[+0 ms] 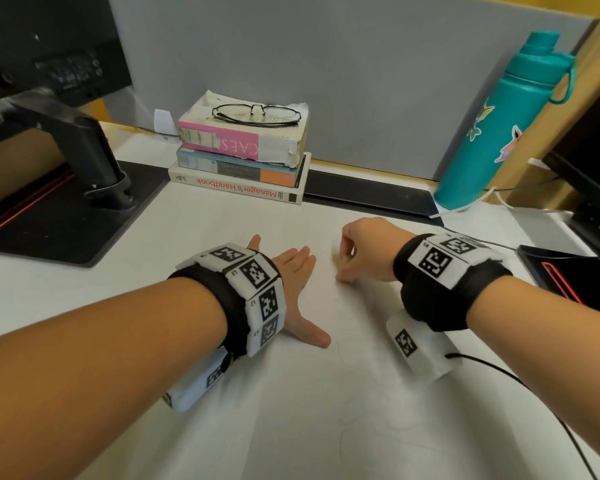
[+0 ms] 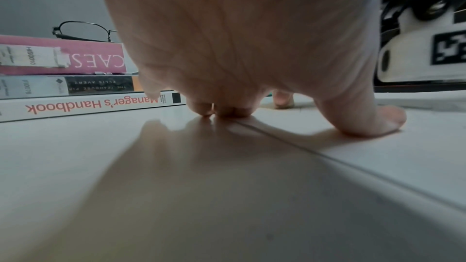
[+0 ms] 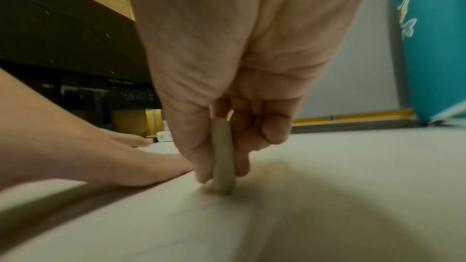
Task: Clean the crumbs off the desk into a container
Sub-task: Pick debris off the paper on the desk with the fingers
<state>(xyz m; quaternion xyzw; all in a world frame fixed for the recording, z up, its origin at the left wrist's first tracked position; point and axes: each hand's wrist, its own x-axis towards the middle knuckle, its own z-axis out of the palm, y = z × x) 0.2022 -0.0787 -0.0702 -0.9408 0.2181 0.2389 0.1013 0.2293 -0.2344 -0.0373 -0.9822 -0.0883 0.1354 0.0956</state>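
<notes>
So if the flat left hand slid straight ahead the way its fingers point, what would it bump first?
Probably the black strip at the back of the desk, right of the books. The left hand seems aimed there, though depth is unclear.

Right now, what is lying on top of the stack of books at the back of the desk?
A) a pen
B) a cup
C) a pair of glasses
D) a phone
C: a black-framed pair of glasses lies on the topmost book of the stack of books, seen in both the head view and the left wrist view.
</notes>
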